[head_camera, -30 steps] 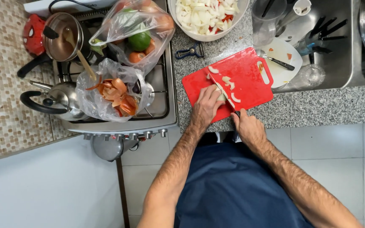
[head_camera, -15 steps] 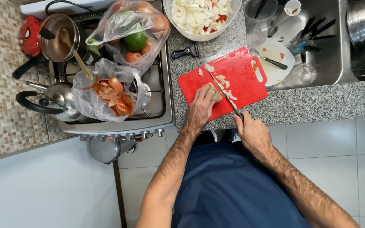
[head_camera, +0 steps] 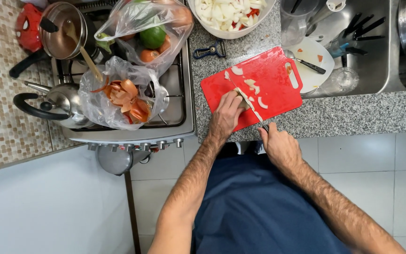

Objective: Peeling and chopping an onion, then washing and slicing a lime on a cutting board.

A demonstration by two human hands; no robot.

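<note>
The left hand (head_camera: pixel 225 116) is pressing down, fingers curled, on a pale piece of onion (head_camera: pixel 240 95) at the near edge of the red cutting board (head_camera: pixel 278 89). The right hand (head_camera: pixel 280 148) is closing fully around the handle of a knife (head_camera: pixel 250 106), just off the board's near edge. The knife's long axis is running diagonally, its tip pointing away from the person and to the left, the blade lying right beside the left fingertips. Cut onion slices (head_camera: pixel 254 87) are lying scattered on the board.

The board is sitting on a speckled grey stone tabletop (head_camera: pixel 353 113), between a gas stove (head_camera: pixel 175 113) on the left and a steel sink (head_camera: pixel 377 70) on the right. A bowl of chopped vegetables (head_camera: pixel 231 14) and a dark peeler (head_camera: pixel 211 49) are lying beyond the board. On the stove are a kettle (head_camera: pixel 57 101), a saucepan (head_camera: pixel 62 30) and two clear bags, one of peelings (head_camera: pixel 118 96). The floor is tiled in pale grey.

Compared with half a second ago, the right hand has drawn back toward the person, and the left hand has stayed on the onion.
</note>
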